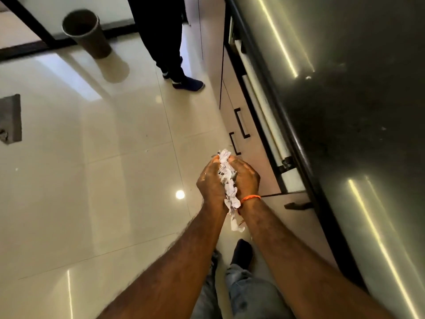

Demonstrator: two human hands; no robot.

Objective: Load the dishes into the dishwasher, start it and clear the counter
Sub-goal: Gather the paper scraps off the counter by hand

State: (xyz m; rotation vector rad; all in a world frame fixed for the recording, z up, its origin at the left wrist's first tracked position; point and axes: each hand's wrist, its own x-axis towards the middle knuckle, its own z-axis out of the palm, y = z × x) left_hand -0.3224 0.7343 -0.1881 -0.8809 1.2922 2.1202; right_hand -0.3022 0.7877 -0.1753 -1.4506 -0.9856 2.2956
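Forearms reach out from the near edge, over jeans (248,295) and a dark sock (241,252), and meet over the floor; the left hand (210,183) and the right hand (247,178) are pressed palm to palm, clamped together on a wad of crumpled paper scraps (226,178) that bulges out beyond the fingertips on the far side and trails down past the wrists; an orange thread bracelet (250,198) circles the right wrist.

Both grips are closed on the same bundle, so the load is shared, but the tail hanging below the wrists looks loose, and I would judge it the part most likely to drop; folding it up into the palms, or sliding one hand under it, would make the carry safer.

Just right of the hands run the cabinet fronts with black handles (241,123), and above them the dark counter (345,111), which shows only a few pale specks from where I stand; the scraps seem to be what was gathered off it.

A dark bin (86,33) stands far left on the tiled floor (92,157), well apart from the hands, with its mouth open; that looks the likely place for the paper; keep the palms squeezed all the way across, steer left of the other person's legs (165,42) standing near the far cabinets, and open the hands only once they are directly over the bin's mouth, low enough that light bits do not drift out.
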